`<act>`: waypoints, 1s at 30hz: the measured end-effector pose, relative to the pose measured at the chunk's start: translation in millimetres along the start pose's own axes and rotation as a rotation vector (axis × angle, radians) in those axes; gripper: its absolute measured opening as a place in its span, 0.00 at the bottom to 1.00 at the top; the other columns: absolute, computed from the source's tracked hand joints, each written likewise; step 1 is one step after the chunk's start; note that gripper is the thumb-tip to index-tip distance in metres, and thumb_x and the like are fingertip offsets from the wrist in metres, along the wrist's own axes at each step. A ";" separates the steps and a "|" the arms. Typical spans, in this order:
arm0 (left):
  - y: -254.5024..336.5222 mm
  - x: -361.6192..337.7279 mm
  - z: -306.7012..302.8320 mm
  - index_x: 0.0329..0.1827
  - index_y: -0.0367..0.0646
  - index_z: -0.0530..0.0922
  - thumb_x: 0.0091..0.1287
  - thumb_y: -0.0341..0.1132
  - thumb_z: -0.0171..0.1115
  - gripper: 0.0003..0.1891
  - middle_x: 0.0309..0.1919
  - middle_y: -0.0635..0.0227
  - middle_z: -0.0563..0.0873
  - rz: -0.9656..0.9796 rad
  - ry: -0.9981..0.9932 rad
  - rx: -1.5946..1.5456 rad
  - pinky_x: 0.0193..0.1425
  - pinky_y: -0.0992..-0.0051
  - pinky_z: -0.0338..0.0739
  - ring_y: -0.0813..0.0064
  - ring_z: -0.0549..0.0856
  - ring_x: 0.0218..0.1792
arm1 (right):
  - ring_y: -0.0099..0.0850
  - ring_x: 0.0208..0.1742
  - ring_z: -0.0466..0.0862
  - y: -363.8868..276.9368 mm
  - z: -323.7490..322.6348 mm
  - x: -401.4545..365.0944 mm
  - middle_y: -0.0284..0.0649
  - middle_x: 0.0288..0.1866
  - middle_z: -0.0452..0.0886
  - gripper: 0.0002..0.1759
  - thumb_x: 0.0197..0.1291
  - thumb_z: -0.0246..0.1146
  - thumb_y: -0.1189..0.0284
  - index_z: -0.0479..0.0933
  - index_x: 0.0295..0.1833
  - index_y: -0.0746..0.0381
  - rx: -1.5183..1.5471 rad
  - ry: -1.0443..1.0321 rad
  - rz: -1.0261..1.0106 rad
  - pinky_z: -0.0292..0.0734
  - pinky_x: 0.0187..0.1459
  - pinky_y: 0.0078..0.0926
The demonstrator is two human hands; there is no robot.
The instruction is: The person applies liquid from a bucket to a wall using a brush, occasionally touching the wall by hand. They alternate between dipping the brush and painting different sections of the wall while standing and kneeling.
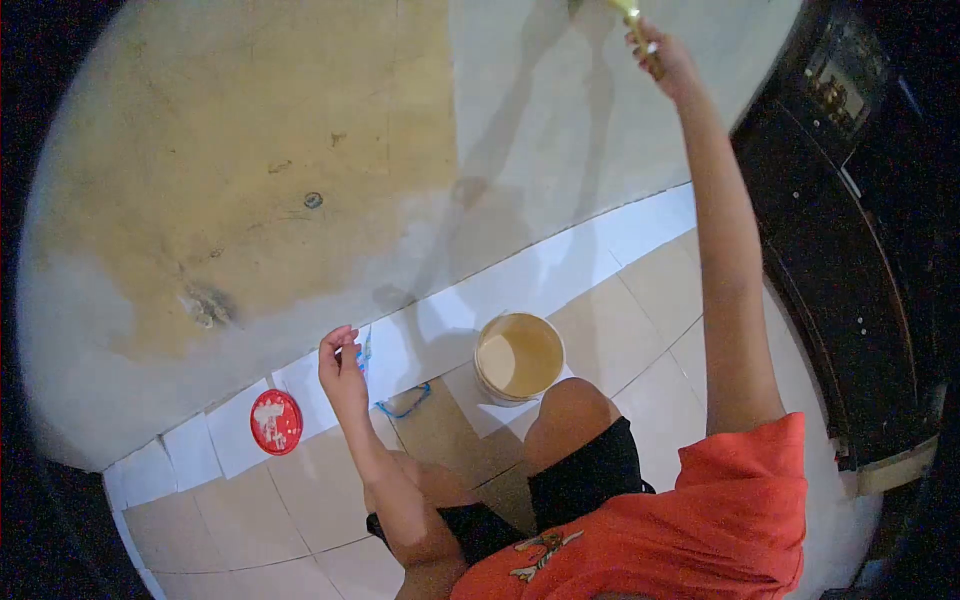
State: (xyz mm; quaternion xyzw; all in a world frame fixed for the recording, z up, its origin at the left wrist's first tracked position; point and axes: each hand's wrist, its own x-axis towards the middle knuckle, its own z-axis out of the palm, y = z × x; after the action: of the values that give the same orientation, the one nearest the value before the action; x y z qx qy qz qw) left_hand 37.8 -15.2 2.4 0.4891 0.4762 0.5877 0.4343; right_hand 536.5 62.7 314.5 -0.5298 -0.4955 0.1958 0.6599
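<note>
My right hand (668, 62) is raised high at the top right, its fingers wrapped around the handle of a paintbrush (628, 10). The upper frame edge cuts off the brush's far end. In front of it is the wall (300, 100), part yellowish-tan and part pale grey-white. Lower on the left, my left hand (345, 372) hovers by the foot of the wall with loosely bent fingers and nothing visible in them. A small blue and white item (364, 347) shows just behind it. Near my knee stands an open bucket (520, 355) with a cream-coloured inside.
White sheets (555, 262) line the floor along the wall. A red lid (275, 422) with whitish smears lies at the left. A blue cord (405, 404) rests on the tiles (245, 525). Dark furniture (835, 220) stands along the right side.
</note>
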 end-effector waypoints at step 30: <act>187.2 -174.5 46.8 0.31 0.36 0.68 0.68 0.40 0.45 0.15 0.34 0.56 0.70 0.142 -1.888 -0.682 0.41 0.66 0.68 0.58 0.72 0.35 | 0.29 0.10 0.70 321.2 13.9 -153.4 0.41 0.14 0.74 0.10 0.47 0.58 0.70 0.74 0.18 0.63 -0.363 0.026 0.687 0.62 0.12 0.28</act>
State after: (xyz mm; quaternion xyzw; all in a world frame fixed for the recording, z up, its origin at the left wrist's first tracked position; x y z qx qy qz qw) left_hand 100.9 -211.0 161.8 0.6314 -0.2867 0.0892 0.7150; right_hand 543.8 65.8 -41.6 -0.7754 -0.3075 0.3077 0.4578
